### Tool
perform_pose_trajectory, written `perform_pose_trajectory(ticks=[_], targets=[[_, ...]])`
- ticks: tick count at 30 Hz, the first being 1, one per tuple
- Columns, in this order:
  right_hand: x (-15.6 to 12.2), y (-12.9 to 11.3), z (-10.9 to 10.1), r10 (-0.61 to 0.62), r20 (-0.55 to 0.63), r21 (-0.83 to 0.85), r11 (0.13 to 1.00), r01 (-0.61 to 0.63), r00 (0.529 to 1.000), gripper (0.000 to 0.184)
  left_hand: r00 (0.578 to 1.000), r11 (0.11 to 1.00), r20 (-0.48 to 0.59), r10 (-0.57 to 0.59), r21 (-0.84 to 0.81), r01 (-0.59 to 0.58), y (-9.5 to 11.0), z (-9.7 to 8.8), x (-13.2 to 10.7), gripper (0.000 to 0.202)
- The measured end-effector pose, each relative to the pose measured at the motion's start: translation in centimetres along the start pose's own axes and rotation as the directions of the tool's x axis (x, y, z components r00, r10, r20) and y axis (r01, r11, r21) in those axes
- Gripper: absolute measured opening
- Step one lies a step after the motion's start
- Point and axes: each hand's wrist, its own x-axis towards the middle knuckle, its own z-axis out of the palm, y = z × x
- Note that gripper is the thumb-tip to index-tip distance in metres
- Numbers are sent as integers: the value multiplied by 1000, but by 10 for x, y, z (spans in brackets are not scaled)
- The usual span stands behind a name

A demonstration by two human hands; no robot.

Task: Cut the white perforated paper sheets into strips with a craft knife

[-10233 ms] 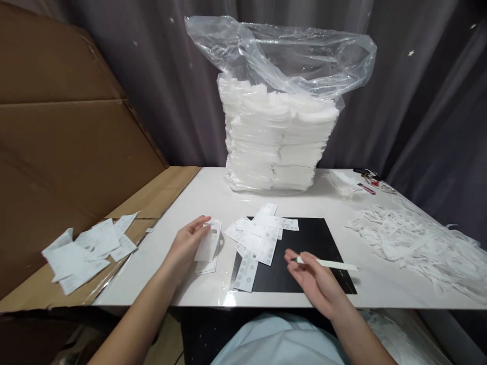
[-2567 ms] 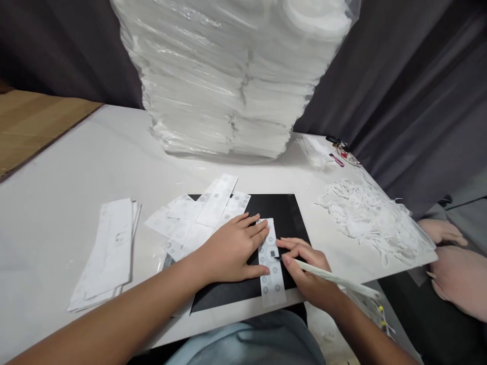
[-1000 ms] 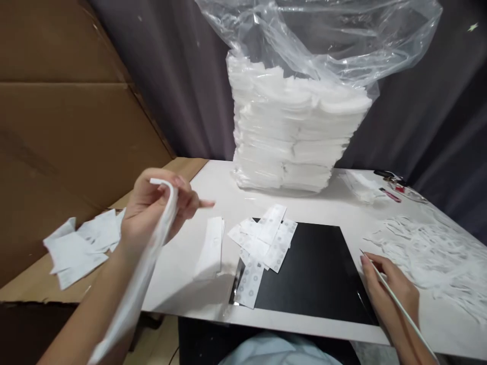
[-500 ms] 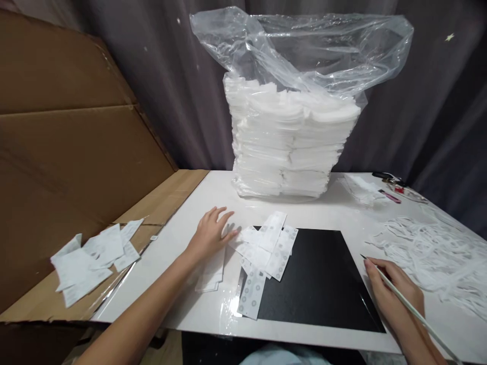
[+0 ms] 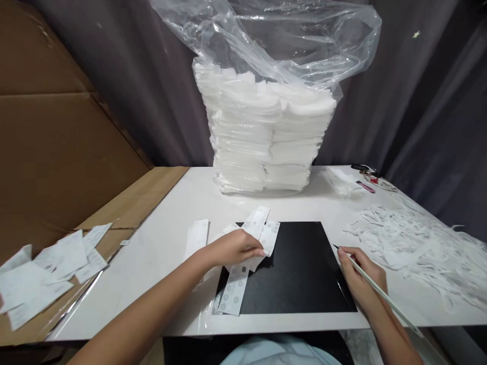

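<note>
My left hand (image 5: 243, 247) is over the loose pile of printed white slips (image 5: 271, 235) on the left part of the black mat (image 5: 294, 279). Its thumb and fingers are pinched together at a slip; the palm side is hidden. One slip with rows of grey ring marks (image 5: 233, 294) hangs down towards the mat's lower left corner. At the mat's right edge, my right hand (image 5: 363, 276) is closed around a long, slim pale stick (image 5: 367, 279) with a dark pointed tip, which points up and left.
A clear plastic bag of stacked white sheets (image 5: 262, 137) stands behind the mat. Tangled white strips (image 5: 414, 243) spread on the right. More white slips (image 5: 49, 274) lie on the cardboard box flap (image 5: 137, 197) at left. A pink-handled cutter (image 5: 366, 187) lies back right.
My left hand has moved right from beside the slips onto them, and its fingers have closed. My right hand still holds the stick. The whole view has shifted to the right.
</note>
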Motion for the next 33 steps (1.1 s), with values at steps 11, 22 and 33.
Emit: perform_pose_trajectory(ticks=[11,22,33], targets=[[1,1,1,-23,-83,18,1000,24,996,37,866,690,-338,-367,-723,10,60,3,53,25],[4,-9,-1,35,-48,77,997,-31,998,39,838,472,384,-388,-698,538,65,63,0,80],[7,-6,-4,-103,48,-7,995,104,993,31,968,947,205,143,257,-195,24,28,34,42]])
